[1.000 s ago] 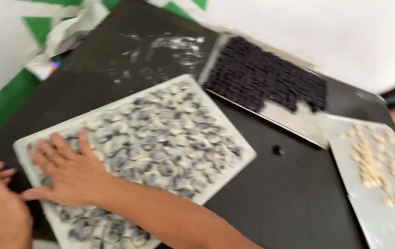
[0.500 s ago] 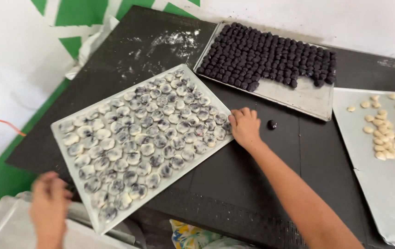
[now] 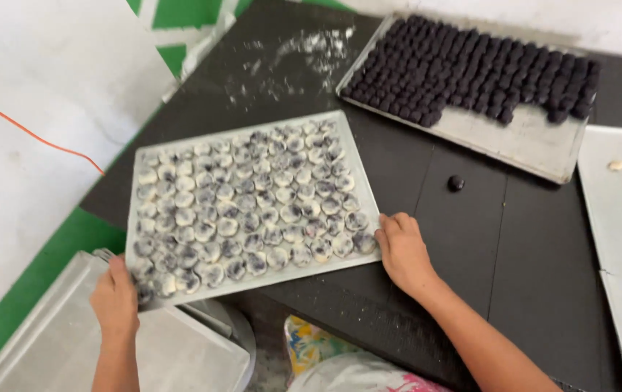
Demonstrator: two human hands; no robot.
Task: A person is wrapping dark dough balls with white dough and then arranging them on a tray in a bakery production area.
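Observation:
A metal tray full of flour-dusted purple dough rounds lies tilted over the near edge of a black table. My left hand grips the tray's near left corner. My right hand holds its near right corner, fingers on the rim. The tray's left end hangs past the table edge, above an empty metal tray.
A second tray with rows of dark purple balls sits at the back right. One loose dark ball lies on the table. A tray with pale dough pieces is at the right edge. Flour streaks mark the far table. A colourful bag is below.
Both hands went from lying on the dough rounds to the tray's corners. The tray has swung round and slid towards me, its left end now off the table.

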